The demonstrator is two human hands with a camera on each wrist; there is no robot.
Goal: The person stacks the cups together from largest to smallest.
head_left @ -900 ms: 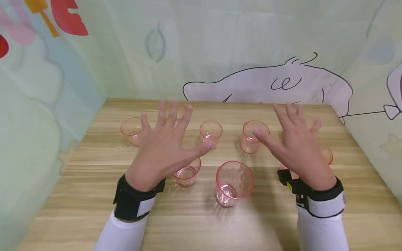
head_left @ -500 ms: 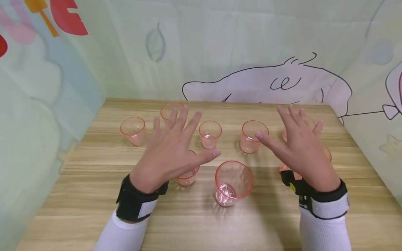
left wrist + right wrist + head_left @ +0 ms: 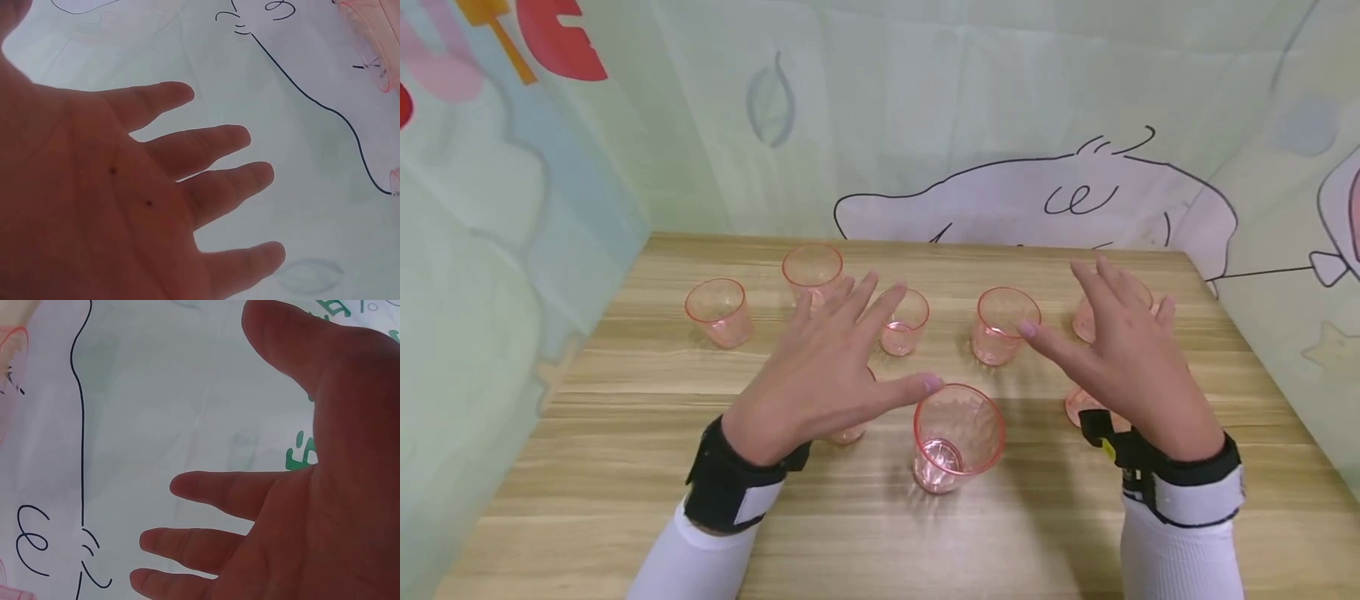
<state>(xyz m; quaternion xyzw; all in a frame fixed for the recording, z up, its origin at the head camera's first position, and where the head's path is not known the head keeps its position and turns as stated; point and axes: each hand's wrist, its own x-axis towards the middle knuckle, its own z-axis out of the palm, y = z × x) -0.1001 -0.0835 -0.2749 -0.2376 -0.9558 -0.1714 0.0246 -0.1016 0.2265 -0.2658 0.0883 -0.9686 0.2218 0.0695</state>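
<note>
Eight pink cups (image 3: 958,436) stand on the table (image 3: 625,467) beneath a spread, empty left hand (image 3: 820,375) and right hand (image 3: 1123,362).

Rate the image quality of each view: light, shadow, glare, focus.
Head view: even, soft light, sharp focus; faint shadows under the left hand and right hand; small glints in the nearest cup. Left wrist view: palm dim against a bright backdrop. Right wrist view: the same backlit palm, cup edges soft.

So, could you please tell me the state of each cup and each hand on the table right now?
Nearest cup: upright, unheld.
Far-left cup: upright, unheld.
Back-left cup: upright, unheld.
Centre-right cup: upright, unheld.
Left hand: fingers spread, holding nothing.
Right hand: fingers spread, holding nothing.
</note>
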